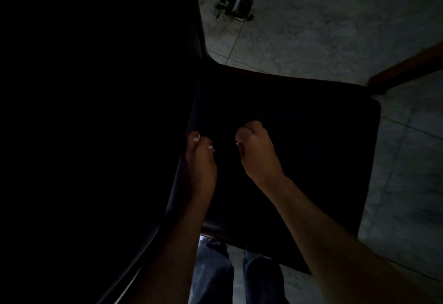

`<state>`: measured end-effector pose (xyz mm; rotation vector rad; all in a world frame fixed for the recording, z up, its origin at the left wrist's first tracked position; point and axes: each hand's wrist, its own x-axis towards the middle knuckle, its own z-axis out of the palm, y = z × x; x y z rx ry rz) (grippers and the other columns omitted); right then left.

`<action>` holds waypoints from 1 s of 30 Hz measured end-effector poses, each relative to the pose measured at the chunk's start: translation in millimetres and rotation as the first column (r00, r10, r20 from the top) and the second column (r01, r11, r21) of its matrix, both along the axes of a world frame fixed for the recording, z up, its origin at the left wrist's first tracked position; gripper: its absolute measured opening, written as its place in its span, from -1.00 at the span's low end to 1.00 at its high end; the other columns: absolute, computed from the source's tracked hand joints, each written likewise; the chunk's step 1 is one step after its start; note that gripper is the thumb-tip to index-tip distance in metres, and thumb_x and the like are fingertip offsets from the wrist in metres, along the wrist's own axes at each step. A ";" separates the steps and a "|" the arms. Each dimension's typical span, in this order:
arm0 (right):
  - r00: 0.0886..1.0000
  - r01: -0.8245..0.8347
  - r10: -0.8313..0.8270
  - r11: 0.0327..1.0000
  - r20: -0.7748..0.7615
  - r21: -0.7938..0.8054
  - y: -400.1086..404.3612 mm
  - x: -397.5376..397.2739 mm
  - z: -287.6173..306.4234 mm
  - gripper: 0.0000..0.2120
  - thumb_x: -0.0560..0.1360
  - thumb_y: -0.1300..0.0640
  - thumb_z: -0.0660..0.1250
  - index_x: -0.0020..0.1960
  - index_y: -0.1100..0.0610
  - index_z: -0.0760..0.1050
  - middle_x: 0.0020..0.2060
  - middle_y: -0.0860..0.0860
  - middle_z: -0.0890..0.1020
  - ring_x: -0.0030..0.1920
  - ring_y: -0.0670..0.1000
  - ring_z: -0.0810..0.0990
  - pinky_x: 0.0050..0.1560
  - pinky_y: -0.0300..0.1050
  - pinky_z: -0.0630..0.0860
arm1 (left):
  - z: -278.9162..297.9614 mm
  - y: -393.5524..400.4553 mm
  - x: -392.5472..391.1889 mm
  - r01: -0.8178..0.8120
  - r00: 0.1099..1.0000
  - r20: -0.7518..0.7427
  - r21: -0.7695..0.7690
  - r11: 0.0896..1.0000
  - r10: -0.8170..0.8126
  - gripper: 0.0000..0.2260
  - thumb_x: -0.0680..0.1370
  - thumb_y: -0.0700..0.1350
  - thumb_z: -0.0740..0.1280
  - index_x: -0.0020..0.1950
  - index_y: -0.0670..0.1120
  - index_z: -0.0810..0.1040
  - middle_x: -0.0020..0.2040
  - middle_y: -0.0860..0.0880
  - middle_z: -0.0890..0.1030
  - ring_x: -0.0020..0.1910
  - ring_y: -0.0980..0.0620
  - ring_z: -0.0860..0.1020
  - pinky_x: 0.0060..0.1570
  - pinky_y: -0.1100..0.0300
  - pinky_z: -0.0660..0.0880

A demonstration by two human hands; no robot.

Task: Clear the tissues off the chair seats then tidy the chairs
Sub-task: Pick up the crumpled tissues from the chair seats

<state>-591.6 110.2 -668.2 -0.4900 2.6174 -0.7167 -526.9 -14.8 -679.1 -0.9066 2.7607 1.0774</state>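
Head view: both hands (201,160) (257,152) seemingly over dark seat (311,148)

Dark chair seat (299,136) — bare, on pale floor

Two hands over a chair seat (299,124).
Left hand (200,160) at the seat's left edge; right hand (257,152) beside it, above the middle.
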 end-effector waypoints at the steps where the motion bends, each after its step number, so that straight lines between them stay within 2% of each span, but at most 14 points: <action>1: 1.000 0.030 -0.030 1.000 0.010 -0.004 1.6 0.6 0.7 -0.90 0.50 0.35 0.27 -0.15 0.20 0.47 0.01 0.12 0.48 -0.15 0.01 0.49 -0.28 -0.12 0.55 | -0.3 -0.3 2.1 0.002 1.000 -0.003 -0.016 1.000 -0.002 -0.83 0.54 -0.34 0.26 0.10 -0.27 0.54 0.13 -0.19 0.51 0.03 0.01 0.45 -0.07 0.54 0.23; 3: 0.994 0.095 -0.094 0.995 0.050 -0.020 4.4 2.5 1.4 -0.89 0.51 0.35 0.26 -0.14 0.20 0.49 -0.01 0.09 0.48 -0.19 0.00 0.51 -0.29 -0.15 0.55 | -2.4 -2.5 1.8 -0.032 0.999 0.001 -0.023 0.999 0.032 -0.89 0.48 -0.30 0.35 -0.02 -0.17 0.54 0.02 -0.13 0.53 -0.02 -0.05 0.53 -0.07 0.40 0.27; 5: 0.981 0.169 -0.164 0.985 0.101 -0.041 8.0 4.6 -0.4 -0.90 0.53 0.33 0.27 -0.10 0.18 0.51 -0.02 0.08 0.48 -0.20 0.00 0.53 -0.27 -0.16 0.55 | -1.6 -2.1 2.6 -0.080 0.997 0.008 0.007 0.997 0.080 -0.81 0.47 -0.28 0.39 0.07 -0.14 0.55 0.04 -0.12 0.55 0.02 -0.07 0.55 -0.04 0.31 0.33; 8: 0.947 0.299 -0.282 0.950 0.157 -0.094 14.9 9.8 -3.6 -0.92 0.55 0.29 0.29 -0.03 0.13 0.51 -0.05 0.05 0.51 -0.16 0.00 0.56 -0.27 -0.21 0.51 | 2.1 3.6 10.2 -0.046 0.998 0.048 -0.075 0.996 0.050 -0.68 0.49 -0.20 0.42 0.24 -0.10 0.53 0.19 -0.11 0.55 0.19 -0.09 0.49 0.06 0.21 0.32; 11: 0.886 0.424 -0.372 0.891 0.277 -0.159 22.1 16.1 -8.0 -0.70 0.56 0.22 0.34 0.29 0.14 0.46 0.04 0.04 0.54 -0.03 -0.02 0.59 -0.06 -0.19 0.55 | 0.2 5.2 14.8 -0.092 0.994 0.053 -0.012 0.996 0.092 -0.68 0.49 -0.20 0.43 0.24 -0.13 0.53 0.22 -0.13 0.51 0.18 -0.04 0.45 0.03 0.41 0.22; 12: 0.869 0.448 -0.392 0.882 0.302 -0.144 24.2 17.7 -9.7 -0.68 0.56 0.18 0.35 0.30 0.16 0.46 0.06 0.06 0.55 -0.01 0.00 0.60 -0.03 -0.17 0.55 | -0.3 4.8 15.4 -0.105 0.994 0.046 0.027 0.994 0.104 -0.69 0.48 -0.22 0.43 0.21 -0.14 0.54 0.20 -0.13 0.49 0.12 0.01 0.45 -0.01 0.51 0.20; 14: 0.865 0.458 -0.400 0.876 0.304 -0.152 27.9 20.6 -10.5 -0.81 0.56 0.15 0.35 0.11 0.23 0.55 -0.04 0.13 0.60 -0.07 0.10 0.64 -0.07 -0.05 0.60 | -3.3 3.5 16.3 -0.128 0.992 0.029 0.094 0.987 0.125 -0.76 0.47 -0.26 0.44 0.12 -0.16 0.57 0.15 -0.11 0.46 0.02 0.07 0.45 -0.07 0.62 0.24; 16: 0.835 0.519 -0.431 0.823 0.342 -0.231 30.3 23.2 -9.1 -0.82 0.56 0.19 0.34 -0.06 0.33 0.56 -0.22 0.12 0.61 -0.17 0.16 0.65 -0.11 0.11 0.62 | -4.8 1.2 16.0 -0.144 0.990 0.007 0.112 0.983 0.144 -0.86 0.46 -0.29 0.42 0.00 -0.16 0.60 0.09 -0.11 0.48 -0.08 0.07 0.50 -0.12 0.59 0.30; 18: 0.773 0.599 -0.471 0.761 0.425 -0.247 31.8 23.7 -7.0 -0.88 0.57 0.21 0.34 -0.02 0.27 0.59 -0.23 0.00 0.63 -0.15 0.08 0.68 -0.01 0.10 0.62 | -6.8 -1.0 14.9 -0.219 0.974 -0.019 0.195 0.956 0.227 -0.88 0.48 -0.34 0.36 -0.04 -0.18 0.61 -0.01 -0.10 0.55 -0.14 0.06 0.55 -0.17 0.53 0.36; 20: 0.715 0.658 -0.494 0.714 0.494 -0.239 32.0 22.8 -7.5 -0.87 0.55 0.19 0.37 0.08 0.15 0.61 -0.13 -0.03 0.66 -0.07 0.00 0.68 0.08 0.07 0.61 | -3.0 1.3 12.6 -0.335 0.932 0.017 0.415 0.846 0.361 -0.84 0.53 -0.37 0.29 0.04 -0.20 0.58 -0.09 -0.05 0.59 -0.16 0.06 0.58 -0.20 0.45 0.46; 23: 0.658 0.720 -0.516 0.645 0.548 -0.257 31.9 20.7 -8.1 -0.89 0.54 0.19 0.38 0.03 0.03 0.60 -0.09 -0.03 0.67 -0.06 -0.02 0.69 0.10 0.04 0.62 | 3.1 8.8 10.5 -0.434 0.854 0.118 0.696 0.572 0.506 -0.83 0.58 -0.34 0.24 0.14 -0.24 0.53 -0.17 -0.08 0.61 -0.29 0.11 0.56 -0.35 0.33 0.48; 25: 0.624 0.753 -0.515 0.598 0.587 -0.276 31.8 19.9 -3.7 -0.88 0.54 0.21 0.37 -0.04 0.00 0.56 -0.11 -0.01 0.67 -0.10 -0.02 0.70 0.05 -0.01 0.64 | 6.4 13.4 10.2 -0.468 0.816 0.187 0.769 0.435 0.547 -0.87 0.60 -0.26 0.28 0.12 -0.22 0.55 -0.26 -0.04 0.55 -0.37 0.14 0.47 -0.47 0.37 0.36; 27: 0.610 0.765 -0.518 0.581 0.599 -0.277 32.8 19.7 0.0 -0.94 0.54 0.21 0.38 -0.01 0.10 0.56 -0.13 0.02 0.68 -0.12 0.00 0.70 -0.01 -0.08 0.65 | 4.9 16.5 9.3 -0.467 0.790 0.236 0.830 0.307 0.566 -0.92 0.58 -0.23 0.32 0.05 -0.16 0.56 -0.32 0.01 0.48 -0.45 0.19 0.39 -0.54 0.40 0.27; 30: 0.615 0.763 -0.521 0.584 0.592 -0.277 33.3 20.4 5.2 -0.92 0.51 0.18 0.42 -0.02 0.16 0.58 -0.16 0.06 0.70 -0.15 -0.01 0.70 -0.08 -0.11 0.65 | 7.4 24.3 7.1 -0.459 0.757 0.256 0.863 0.210 0.602 -0.87 0.56 -0.31 0.31 0.06 -0.15 0.58 -0.16 -0.05 0.59 -0.28 0.17 0.56 -0.37 0.40 0.45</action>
